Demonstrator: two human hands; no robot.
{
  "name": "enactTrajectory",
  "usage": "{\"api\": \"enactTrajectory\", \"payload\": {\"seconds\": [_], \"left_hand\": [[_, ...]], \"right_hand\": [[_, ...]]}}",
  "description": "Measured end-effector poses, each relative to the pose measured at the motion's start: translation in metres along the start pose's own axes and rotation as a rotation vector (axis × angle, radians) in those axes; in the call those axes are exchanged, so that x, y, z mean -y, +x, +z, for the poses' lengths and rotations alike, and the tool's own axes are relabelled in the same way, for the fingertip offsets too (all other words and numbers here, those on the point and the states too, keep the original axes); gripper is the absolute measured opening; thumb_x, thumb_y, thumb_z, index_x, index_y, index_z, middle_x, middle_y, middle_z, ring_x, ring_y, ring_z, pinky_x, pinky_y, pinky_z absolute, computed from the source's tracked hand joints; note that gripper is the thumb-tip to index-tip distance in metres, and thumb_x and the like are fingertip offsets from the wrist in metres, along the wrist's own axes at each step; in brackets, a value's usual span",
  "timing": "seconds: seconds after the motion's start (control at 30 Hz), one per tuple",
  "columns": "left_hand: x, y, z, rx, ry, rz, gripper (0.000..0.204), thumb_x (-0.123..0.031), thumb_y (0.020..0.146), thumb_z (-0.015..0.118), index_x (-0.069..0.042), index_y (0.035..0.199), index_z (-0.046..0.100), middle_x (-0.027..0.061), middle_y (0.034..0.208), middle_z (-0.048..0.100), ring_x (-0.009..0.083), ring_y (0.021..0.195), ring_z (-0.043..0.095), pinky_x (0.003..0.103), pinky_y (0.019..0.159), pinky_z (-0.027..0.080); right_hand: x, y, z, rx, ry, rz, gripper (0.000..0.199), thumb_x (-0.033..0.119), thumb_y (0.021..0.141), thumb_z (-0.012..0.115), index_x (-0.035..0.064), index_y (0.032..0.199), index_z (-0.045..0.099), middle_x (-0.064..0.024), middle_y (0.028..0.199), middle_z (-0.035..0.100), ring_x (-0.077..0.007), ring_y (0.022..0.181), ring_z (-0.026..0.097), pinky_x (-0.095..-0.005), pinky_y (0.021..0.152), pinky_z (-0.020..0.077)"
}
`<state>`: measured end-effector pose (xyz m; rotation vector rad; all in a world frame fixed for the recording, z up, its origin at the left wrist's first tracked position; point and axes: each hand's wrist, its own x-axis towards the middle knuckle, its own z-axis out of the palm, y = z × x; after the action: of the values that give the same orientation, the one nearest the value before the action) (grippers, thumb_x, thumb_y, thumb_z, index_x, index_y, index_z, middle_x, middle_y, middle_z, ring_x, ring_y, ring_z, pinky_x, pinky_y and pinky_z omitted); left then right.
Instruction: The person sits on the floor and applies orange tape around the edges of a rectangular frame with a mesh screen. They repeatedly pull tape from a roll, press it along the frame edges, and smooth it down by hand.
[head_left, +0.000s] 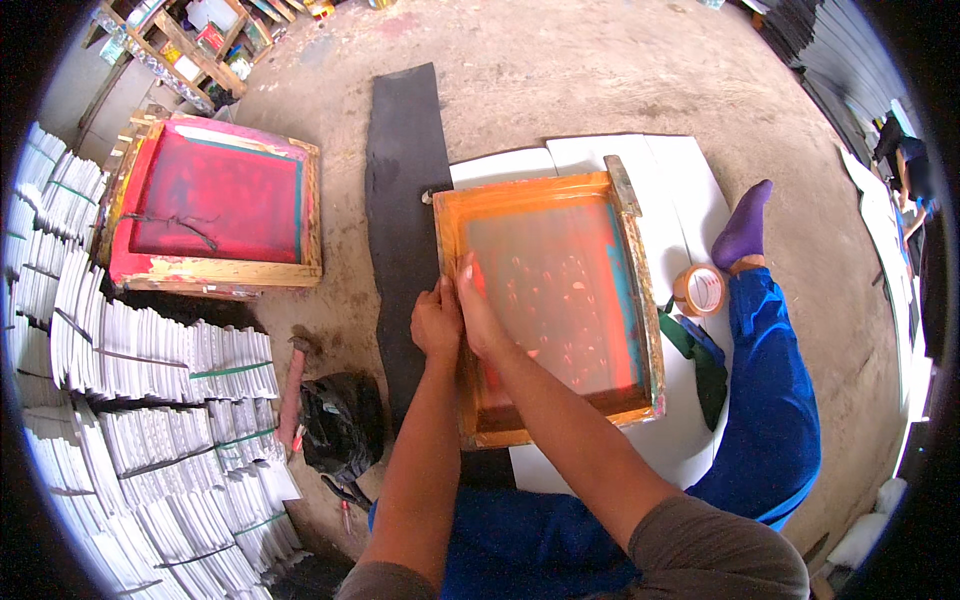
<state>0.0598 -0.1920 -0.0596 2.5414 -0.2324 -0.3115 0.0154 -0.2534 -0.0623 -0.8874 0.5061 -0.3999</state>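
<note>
A wooden screen printing frame (540,185) lies in front of me, its mesh (545,290) stained orange with a teal strip at the right. My left hand (437,320) is curled at the middle of its left rail, fingers closed against the wood. Right beside it, my right hand (477,312) lies along the inner side of that rail with its fingers stretched out. My right forearm crosses the lower left corner of the mesh. Under the frame are white sheets (680,165) and a long black strip (405,150).
A roll of brown tape (684,293) and a dark green strap (712,385) lie to the right, by my purple-socked foot (745,225). A pink-stained screen frame (310,215) stands at the left. Bundled paper stacks (150,350), a hammer (293,385) and a black bag (340,425) lie nearer.
</note>
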Motion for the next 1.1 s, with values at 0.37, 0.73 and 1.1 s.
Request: {"api": "enactTrajectory", "payload": {"seconds": [0.37, 0.73, 1.1], "left_hand": [[-0.016, -0.006, -0.003, -0.006, -0.040, -0.023, 0.050, -0.054, 0.101, 0.046, -0.018, 0.119, 0.076, 0.0193, 0.101, 0.070, 0.0413, 0.098, 0.068, 0.052, 0.084, 0.052], [0.028, 0.009, -0.007, 0.090, -0.300, 0.046, 0.053, -0.056, 0.101, 0.049, -0.016, 0.125, 0.072, 0.0212, 0.102, 0.071, 0.0408, 0.107, 0.066, 0.049, 0.092, 0.051], [0.078, -0.097, -0.009, 0.045, -0.129, 0.221, 0.047, -0.047, 0.102, 0.052, -0.009, 0.121, 0.071, 0.0246, 0.094, 0.068, 0.0432, 0.090, 0.067, 0.051, 0.080, 0.052]], "right_hand": [[0.013, -0.095, -0.001, -0.057, -0.018, 0.213, 0.073, 0.054, 0.109, 0.029, 0.0052, 0.161, 0.018, -0.0123, 0.164, 0.023, -0.0252, 0.151, 0.021, -0.0386, 0.123, 0.0192], [0.057, -0.162, 0.016, 0.013, 0.287, 0.449, 0.073, 0.058, 0.108, 0.027, 0.0065, 0.160, 0.021, -0.0098, 0.162, 0.024, -0.0211, 0.150, 0.020, -0.0375, 0.123, 0.0178], [-0.038, -0.137, 0.001, -0.131, 0.110, 0.146, 0.071, 0.057, 0.107, 0.038, 0.0023, 0.151, 0.039, -0.0152, 0.156, 0.039, -0.0267, 0.143, 0.036, -0.0392, 0.121, 0.0259]]}}
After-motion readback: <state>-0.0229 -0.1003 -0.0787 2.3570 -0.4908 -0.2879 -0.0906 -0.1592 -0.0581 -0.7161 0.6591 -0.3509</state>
